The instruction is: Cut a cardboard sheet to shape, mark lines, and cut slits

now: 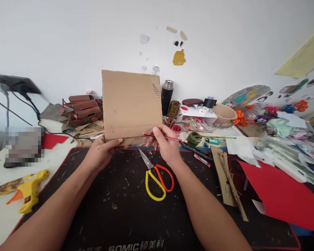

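Note:
My left hand (103, 150) grips the lower left edge of a squarish piece of corrugated cardboard (132, 104), which stands upright facing me. Along its bottom runs a narrow brown strip (136, 140) under my left thumb; whether it is a separate piece I cannot tell. My right hand (167, 143) is closed around a slim red pencil (176, 139) at the cardboard's lower right corner, its left end lying against the board. Some right fingers are hidden behind the edge. Below the board, scissors (150, 166) with one yellow and one red handle lie slightly spread on the black mat (115, 216).
A yellow glue gun (28, 190) lies at the left. Brown cardboard pieces (85, 108) are piled behind it. A black thermos (167, 99) stands by the wall. Cardboard strips (226, 177) and red paper (282, 195) lie at the right, near a beige bowl (225, 113).

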{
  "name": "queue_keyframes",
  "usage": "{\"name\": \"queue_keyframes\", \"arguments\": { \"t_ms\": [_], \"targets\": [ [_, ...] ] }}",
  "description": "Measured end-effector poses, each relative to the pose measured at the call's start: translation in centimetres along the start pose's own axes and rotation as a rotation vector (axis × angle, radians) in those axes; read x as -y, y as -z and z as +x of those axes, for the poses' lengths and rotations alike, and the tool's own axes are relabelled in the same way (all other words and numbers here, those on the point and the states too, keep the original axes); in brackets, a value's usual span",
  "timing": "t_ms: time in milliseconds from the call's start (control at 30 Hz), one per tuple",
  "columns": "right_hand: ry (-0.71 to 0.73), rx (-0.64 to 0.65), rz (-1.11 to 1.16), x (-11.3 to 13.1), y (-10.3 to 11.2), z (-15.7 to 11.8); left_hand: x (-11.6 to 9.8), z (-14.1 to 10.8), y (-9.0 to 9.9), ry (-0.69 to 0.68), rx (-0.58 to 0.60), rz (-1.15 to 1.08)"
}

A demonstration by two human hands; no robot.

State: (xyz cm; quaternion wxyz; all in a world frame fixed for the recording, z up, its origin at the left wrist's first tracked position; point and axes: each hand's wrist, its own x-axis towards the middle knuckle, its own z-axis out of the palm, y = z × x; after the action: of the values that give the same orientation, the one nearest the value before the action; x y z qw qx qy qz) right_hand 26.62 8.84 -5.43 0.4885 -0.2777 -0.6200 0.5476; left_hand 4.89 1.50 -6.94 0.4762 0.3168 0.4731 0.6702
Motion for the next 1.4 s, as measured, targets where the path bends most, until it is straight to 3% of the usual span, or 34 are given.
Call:
{"name": "queue_keyframes", "arguments": {
  "t_ms": [233,1400],
  "targets": [
    [0.012,0.085,-0.026,0.25,-0.58,-0.28,-0.50,-0.20,-0.19,0.016,0.017,0.013],
    [-0.006,0.089,-0.082,0.37,-0.65,-0.39,-0.85,-0.73,-0.70,0.012,0.015,-0.004]
  ]
}}
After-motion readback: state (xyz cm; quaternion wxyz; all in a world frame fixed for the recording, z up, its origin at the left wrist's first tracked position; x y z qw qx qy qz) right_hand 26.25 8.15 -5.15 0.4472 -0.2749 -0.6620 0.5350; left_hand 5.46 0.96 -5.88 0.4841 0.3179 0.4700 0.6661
